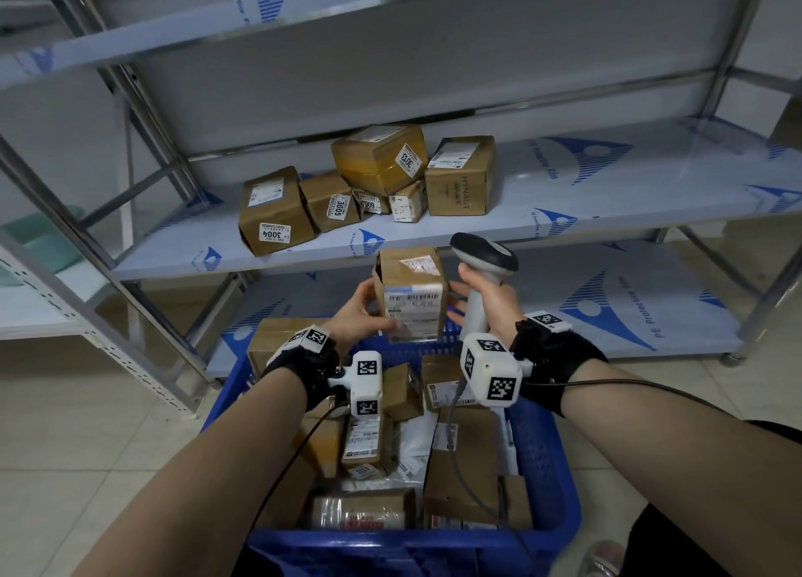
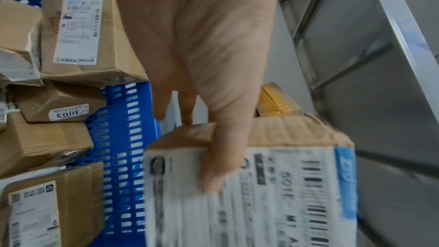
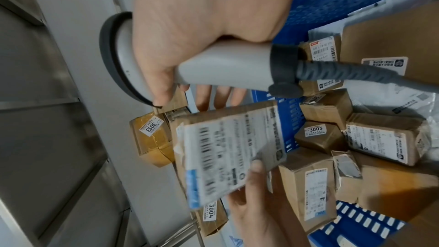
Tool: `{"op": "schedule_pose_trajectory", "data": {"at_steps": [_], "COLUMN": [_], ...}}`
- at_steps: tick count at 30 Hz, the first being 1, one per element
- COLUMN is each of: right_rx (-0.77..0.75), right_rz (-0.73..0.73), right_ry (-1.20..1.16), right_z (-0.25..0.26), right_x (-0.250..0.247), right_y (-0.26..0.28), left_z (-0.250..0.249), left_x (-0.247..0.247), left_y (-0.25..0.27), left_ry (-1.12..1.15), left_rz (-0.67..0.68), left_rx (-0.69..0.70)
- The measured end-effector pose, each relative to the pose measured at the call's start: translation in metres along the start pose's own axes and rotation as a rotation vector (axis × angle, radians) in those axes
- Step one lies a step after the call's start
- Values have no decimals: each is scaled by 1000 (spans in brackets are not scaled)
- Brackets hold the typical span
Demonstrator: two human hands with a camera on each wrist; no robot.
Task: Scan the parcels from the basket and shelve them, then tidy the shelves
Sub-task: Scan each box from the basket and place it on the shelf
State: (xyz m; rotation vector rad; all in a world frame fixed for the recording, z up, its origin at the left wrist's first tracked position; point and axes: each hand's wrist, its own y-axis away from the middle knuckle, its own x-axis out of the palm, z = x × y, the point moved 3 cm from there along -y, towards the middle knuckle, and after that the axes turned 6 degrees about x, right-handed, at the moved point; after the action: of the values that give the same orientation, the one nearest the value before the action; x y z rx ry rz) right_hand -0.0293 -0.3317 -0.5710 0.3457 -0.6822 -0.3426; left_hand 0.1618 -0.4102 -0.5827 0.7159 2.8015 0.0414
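Observation:
A brown cardboard parcel [image 1: 410,294] with a white barcode label is held upright above the far rim of the blue basket [image 1: 551,468]. My left hand [image 1: 360,311] grips its left side, with the thumb [image 2: 221,157] pressed on the label of the parcel [image 2: 261,194]. My right hand [image 1: 486,298] holds a grey barcode scanner [image 1: 481,268] by the handle, head up. Its outstretched fingers [image 3: 221,97] reach to the right side of the parcel [image 3: 228,147]. The scanner [image 3: 225,69] has a grey cable trailing into the basket. Several more parcels [image 1: 369,442] fill the basket.
Several labelled parcels [image 1: 277,212] sit bunched on the middle steel shelf [image 1: 607,194], one stacked on top [image 1: 382,155]; the shelf's right half is bare. A lower shelf [image 1: 586,307] lies behind the basket. Steel uprights [image 1: 143,298] stand at left and right. A white rack [image 1: 39,307] stands at far left.

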Motion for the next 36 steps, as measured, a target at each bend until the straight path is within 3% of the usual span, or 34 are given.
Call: {"op": "schedule_pose_trajectory", "data": {"at_steps": [3,9,24,36], "right_rx": [-16,34,78,106], "right_rz": [-5,29,139,148], "right_ry": [56,303,463,466], "right_z": [3,1,-10,-14], "right_x": [1,4,12,11], "right_y": [3,14,23,26], "left_z": [-6,-14,-16,-18], "left_x": [0,-13,-28,-30], "left_y": [3,-1,1,-4], "left_ry": [80,74,2,80], "left_rz": [-96,-224,-349,-327], "left_rx": [-142,-223,-122,-94]}}
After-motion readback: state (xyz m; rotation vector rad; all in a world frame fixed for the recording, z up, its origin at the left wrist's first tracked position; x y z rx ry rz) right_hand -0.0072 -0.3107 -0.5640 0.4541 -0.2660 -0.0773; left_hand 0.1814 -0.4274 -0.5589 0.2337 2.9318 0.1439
